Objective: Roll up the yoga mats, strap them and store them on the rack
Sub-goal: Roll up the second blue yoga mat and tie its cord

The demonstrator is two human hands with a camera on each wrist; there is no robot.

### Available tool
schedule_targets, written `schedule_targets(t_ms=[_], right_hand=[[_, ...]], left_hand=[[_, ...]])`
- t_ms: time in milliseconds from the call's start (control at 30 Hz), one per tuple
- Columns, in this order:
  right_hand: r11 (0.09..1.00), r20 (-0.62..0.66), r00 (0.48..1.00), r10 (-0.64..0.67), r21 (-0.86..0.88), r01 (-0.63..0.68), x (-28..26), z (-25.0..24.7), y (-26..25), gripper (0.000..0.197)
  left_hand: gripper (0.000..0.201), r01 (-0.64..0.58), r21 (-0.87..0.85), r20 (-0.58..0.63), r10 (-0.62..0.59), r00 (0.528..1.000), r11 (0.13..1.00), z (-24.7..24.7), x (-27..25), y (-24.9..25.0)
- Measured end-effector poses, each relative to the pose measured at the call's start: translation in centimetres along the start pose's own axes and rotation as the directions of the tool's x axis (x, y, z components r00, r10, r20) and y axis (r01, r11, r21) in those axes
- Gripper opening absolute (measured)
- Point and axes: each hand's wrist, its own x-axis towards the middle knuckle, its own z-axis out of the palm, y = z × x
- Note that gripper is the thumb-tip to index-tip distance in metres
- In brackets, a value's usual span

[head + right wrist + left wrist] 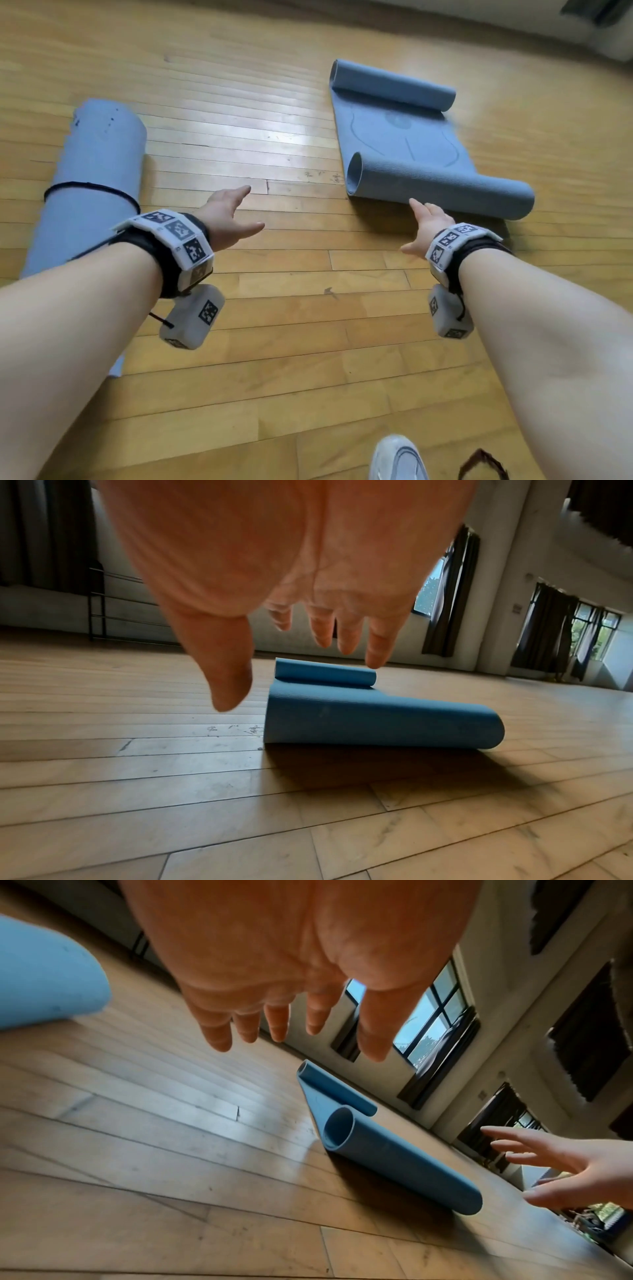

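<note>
1. Left of frame: rolled mat (99, 178) with black strap (92, 187), done, not racked.
2. Upper right: second mat (404, 137) half-rolled on floor (274, 308).
3. We see left hand (227, 216) and right hand (428, 224) spread, empty, reaching.

In the head view you find the rolled, strapped light-blue foam yoga mat (92, 192) at the left of the frame, lying on the wooden plank floor (274, 308). At the upper right lies the half-unrolled blue-grey yoga mat (404, 137), a roll at its far end and another at its near end. Your left hand (226, 216) sits mid-frame between the two mats; your right hand (428, 222) is just before the near roll. Your grey shoe (397, 459) is at the bottom edge.
</note>
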Motion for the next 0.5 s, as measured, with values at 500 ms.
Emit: schedule_targets(t_ms=[500], right_hand=[[0.998,-0.033,0.998,-0.044,0.049,0.046,23.3,2.2,1.8,0.108]], left_hand=[[0.069,0.055,-0.021,0.106,-0.053,0.993,0.998,7.6,17.5,4.6]])
